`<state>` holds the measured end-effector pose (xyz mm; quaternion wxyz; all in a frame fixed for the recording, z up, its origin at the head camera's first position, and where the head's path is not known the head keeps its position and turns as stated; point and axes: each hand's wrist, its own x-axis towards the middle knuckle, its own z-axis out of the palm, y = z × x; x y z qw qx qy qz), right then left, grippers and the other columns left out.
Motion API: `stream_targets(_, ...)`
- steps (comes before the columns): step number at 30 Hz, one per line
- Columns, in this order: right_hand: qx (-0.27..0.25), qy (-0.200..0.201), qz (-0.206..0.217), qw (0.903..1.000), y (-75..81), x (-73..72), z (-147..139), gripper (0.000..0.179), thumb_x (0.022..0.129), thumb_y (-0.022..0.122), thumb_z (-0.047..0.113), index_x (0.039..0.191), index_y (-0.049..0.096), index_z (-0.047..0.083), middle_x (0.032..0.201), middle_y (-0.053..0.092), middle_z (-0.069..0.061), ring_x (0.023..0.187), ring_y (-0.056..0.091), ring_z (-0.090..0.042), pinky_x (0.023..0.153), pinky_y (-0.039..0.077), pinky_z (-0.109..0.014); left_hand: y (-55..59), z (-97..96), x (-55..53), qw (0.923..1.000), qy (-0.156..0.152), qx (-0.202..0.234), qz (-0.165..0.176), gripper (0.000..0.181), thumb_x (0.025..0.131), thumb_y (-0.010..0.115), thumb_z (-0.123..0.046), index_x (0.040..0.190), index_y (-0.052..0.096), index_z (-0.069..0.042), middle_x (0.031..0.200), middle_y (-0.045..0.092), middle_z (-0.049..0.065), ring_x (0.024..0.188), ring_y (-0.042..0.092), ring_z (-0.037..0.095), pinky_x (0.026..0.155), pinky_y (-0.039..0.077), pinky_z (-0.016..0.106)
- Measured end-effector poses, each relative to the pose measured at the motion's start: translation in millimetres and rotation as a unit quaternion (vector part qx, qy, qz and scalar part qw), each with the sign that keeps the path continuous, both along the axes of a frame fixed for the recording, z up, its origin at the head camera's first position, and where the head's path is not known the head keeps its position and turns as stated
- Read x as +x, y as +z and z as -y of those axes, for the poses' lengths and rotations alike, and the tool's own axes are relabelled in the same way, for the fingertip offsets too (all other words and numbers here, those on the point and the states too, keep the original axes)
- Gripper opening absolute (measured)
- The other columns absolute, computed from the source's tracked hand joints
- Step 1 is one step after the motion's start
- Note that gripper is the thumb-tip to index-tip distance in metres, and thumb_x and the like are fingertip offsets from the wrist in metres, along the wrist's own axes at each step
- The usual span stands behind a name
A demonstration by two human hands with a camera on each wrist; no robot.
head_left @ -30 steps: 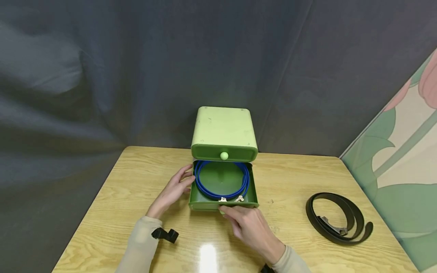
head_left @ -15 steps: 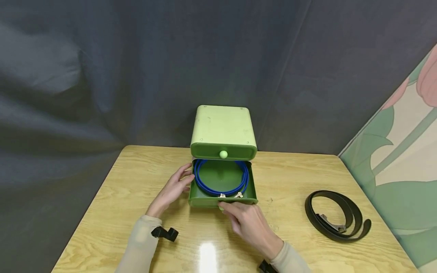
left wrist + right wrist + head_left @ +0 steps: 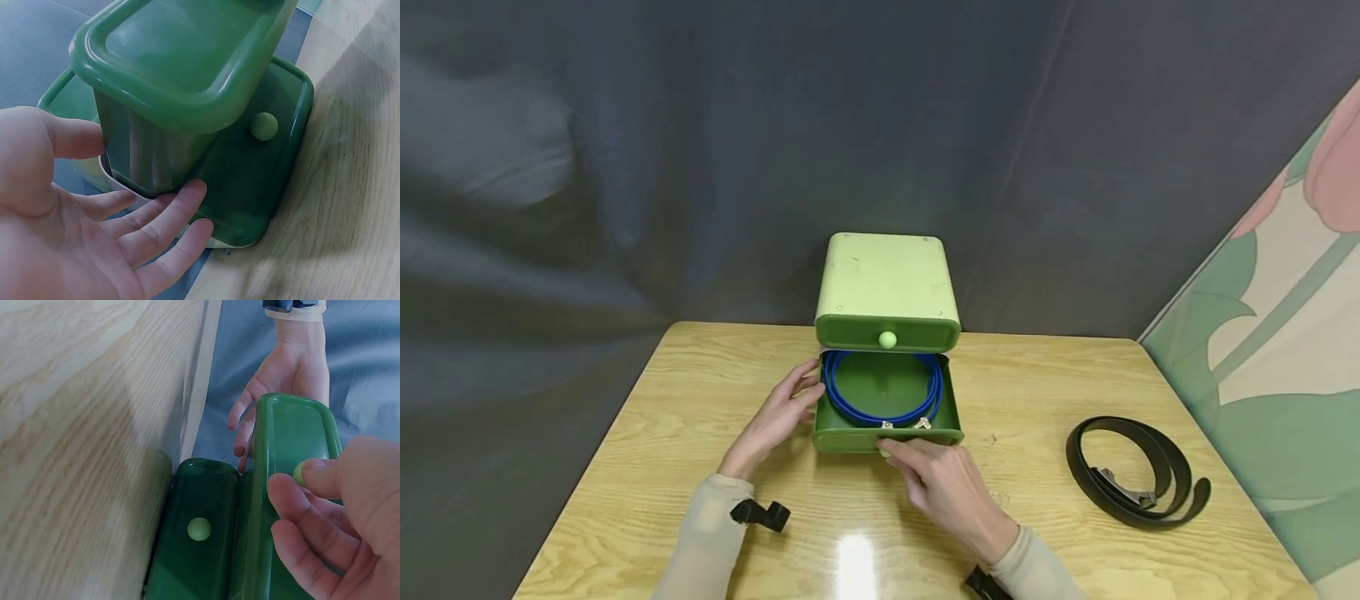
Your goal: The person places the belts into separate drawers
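A cream-topped cabinet (image 3: pixel 883 271) with green drawer fronts stands at the back of the table. One drawer (image 3: pixel 951 404) is pulled out below the top one, and inside lies a coil of thin blue strap (image 3: pixel 859 417) with metal ends. My right hand (image 3: pixel 951 492) pinches that drawer's round light-green knob (image 3: pixel 299 474) between thumb and index finger, the other fingers curled loosely. My left hand (image 3: pixel 775 421) is at the drawer's left side, fingers spread and relaxed; in the left wrist view its thumb (image 3: pixel 78 137) reaches the drawer's side wall, fingertips close to the cabinet edge.
A coiled black belt (image 3: pixel 1086 471) with a metal buckle lies on the wooden table (image 3: pixel 700 375) to the right. Another closed drawer (image 3: pixel 187 569) with its own knob sits beneath the pulled-out one. A dark curtain (image 3: pixel 775 125) hangs behind the table.
The pulled-out drawer has slid slightly inward toward the cabinet, the right hand travelling with it on the knob. The left hand stays by the drawer's side. The head view has shifted a little.
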<state>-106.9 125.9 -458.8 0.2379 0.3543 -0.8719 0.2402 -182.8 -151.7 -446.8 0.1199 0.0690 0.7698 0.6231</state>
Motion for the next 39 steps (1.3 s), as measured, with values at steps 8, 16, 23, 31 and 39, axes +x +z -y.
stream_targets(8,-0.001,-0.001,-0.008,1.0,-0.8,-4.2,1,0.03,0.091,0.081,0.003,0.119,0.082,0.015,0.076,0.073,0.007,0.055,0.032,0.009,0.05,0.026,-0.005,-0.7,1.4,-0.7,1.0,0.001,0.003,-0.001,0.063,0.114,0.049,-0.028,0.169,0.026,-0.007,0.166,0.039,0.029,0.138,0.058,0.045,0.109,0.054,0.054)
stream_targets(16,-0.009,-0.002,-0.005,0.9999,-1.5,-5.9,2,0.028,0.092,0.081,0.005,0.118,0.082,0.015,0.073,0.07,0.007,0.055,0.03,0.01,0.049,0.024,-0.004,-0.2,2.9,0.1,1.0,0.0,0.0,0.0,0.064,0.114,0.049,-0.029,0.169,0.026,-0.008,0.167,0.038,0.029,0.139,0.057,0.046,0.11,0.053,0.057)
stream_targets(23,-0.039,0.011,0.001,0.9992,-3.2,-9.8,3,0.027,0.091,0.082,0.003,0.116,0.082,0.013,0.079,0.077,0.005,0.056,0.032,0.011,0.049,0.026,-0.004,0.0,3.1,-0.1,1.0,-0.001,0.0,0.002,0.064,0.114,0.049,-0.03,0.169,0.026,-0.008,0.167,0.038,0.029,0.141,0.055,0.046,0.111,0.052,0.057)
stream_targets(31,-0.041,0.01,0.014,0.999,-2.2,-10.8,2,0.027,0.092,0.081,0.004,0.118,0.082,0.014,0.08,0.078,0.003,0.056,0.032,0.011,0.049,0.027,-0.004,-0.3,2.8,0.1,1.0,-0.003,-0.001,-0.001,0.064,0.114,0.049,-0.029,0.169,0.025,-0.007,0.167,0.037,0.029,0.141,0.055,0.046,0.111,0.052,0.058)
stream_targets(39,-0.042,0.004,0.016,0.999,-2.1,-11.0,4,0.026,0.093,0.08,0.004,0.118,0.083,0.014,0.086,0.08,0.003,0.056,0.034,0.01,0.049,0.028,-0.005,-0.3,2.7,0.8,1.0,-0.001,-0.004,-0.001,0.064,0.114,0.049,-0.031,0.169,0.026,-0.008,0.167,0.038,0.029,0.142,0.054,0.046,0.112,0.051,0.059)
